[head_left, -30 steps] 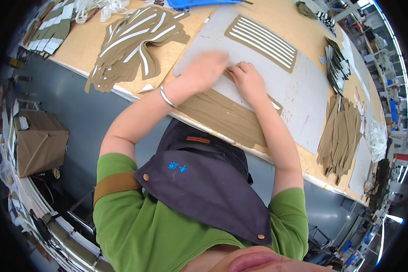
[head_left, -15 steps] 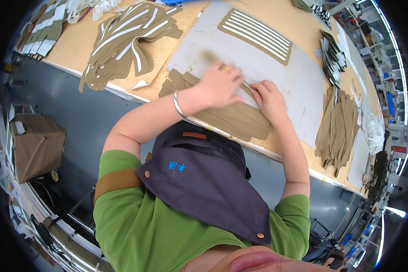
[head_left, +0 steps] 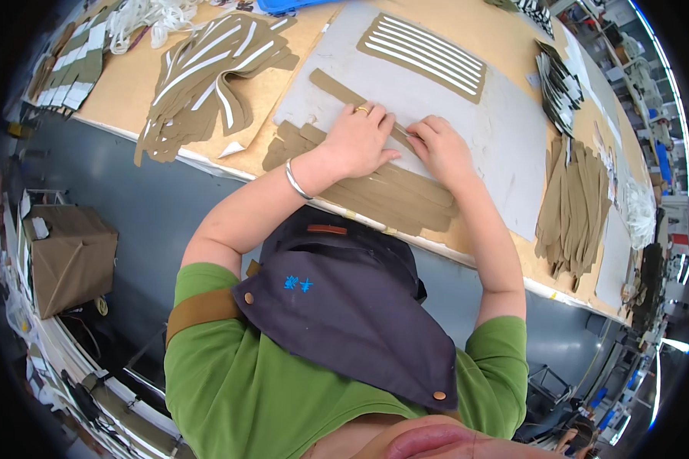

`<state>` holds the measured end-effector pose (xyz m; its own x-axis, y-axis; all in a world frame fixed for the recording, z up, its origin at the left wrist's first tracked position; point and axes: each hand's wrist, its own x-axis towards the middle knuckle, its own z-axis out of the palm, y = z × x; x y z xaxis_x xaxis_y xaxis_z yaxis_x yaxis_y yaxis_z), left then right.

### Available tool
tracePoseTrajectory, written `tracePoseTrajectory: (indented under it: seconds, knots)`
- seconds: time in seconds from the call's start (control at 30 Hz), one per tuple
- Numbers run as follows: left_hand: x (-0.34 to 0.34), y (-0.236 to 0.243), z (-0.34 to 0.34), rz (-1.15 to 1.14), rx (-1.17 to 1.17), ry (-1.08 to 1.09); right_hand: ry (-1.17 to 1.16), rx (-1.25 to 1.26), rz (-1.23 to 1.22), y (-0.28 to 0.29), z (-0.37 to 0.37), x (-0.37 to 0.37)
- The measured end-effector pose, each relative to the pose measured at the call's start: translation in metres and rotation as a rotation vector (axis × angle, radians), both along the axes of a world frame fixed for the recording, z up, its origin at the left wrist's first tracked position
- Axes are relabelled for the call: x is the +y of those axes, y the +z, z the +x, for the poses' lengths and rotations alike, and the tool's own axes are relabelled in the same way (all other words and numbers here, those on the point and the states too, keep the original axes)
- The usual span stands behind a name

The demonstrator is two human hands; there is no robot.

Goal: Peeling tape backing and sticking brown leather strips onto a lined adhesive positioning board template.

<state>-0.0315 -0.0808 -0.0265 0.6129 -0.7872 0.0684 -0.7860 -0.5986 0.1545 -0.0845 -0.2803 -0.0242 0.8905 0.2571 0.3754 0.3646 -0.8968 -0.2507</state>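
Observation:
An olive-brown fabric strip [head_left: 331, 86] lies slantwise on the grey board [head_left: 505, 145]. My left hand [head_left: 360, 141] lies on this strip, fingers pressing it down and thumb held apart. Close beside it, my right hand [head_left: 442, 153] pinches a thin white strip at the fabric strip's right part; little of it shows. A stack of plain olive-brown strips [head_left: 402, 200] lies at the table's front edge, below my hands and partly under my left wrist. Farther back on the board, several fabric strips with white lines [head_left: 429, 57] lie side by side.
At the left lies a heap of white-lined fabric strips [head_left: 207, 76]. Plain strips [head_left: 578, 206] are bunched at the right, below dark pieces [head_left: 556, 88]. White tape [head_left: 149, 23] is piled at the back left. A brown-covered box [head_left: 73, 260] stands left of the table.
My left hand has stopped its blurred motion and come down on the fabric strip, which now lies flat. My right hand has moved slightly left and farther back.

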Motion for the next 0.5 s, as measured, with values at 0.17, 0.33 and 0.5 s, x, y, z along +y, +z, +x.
tracePoseTrajectory:
  seconds: [0.17, 0.33, 0.5]
  knots:
    - [-0.009, 0.011, -0.018, 0.073, -0.091, -0.019, -0.085, 0.079, -0.001, 0.001, -0.036, -0.025]
    - [0.002, 0.006, 0.003, -0.012, -0.229, 0.114, -0.089, 0.051, -0.028, 0.008, -0.033, -0.019]
    - [-0.022, 0.003, -0.021, -0.011, -0.051, -0.062, -0.074, 0.054, -0.046, 0.006, -0.026, -0.018]
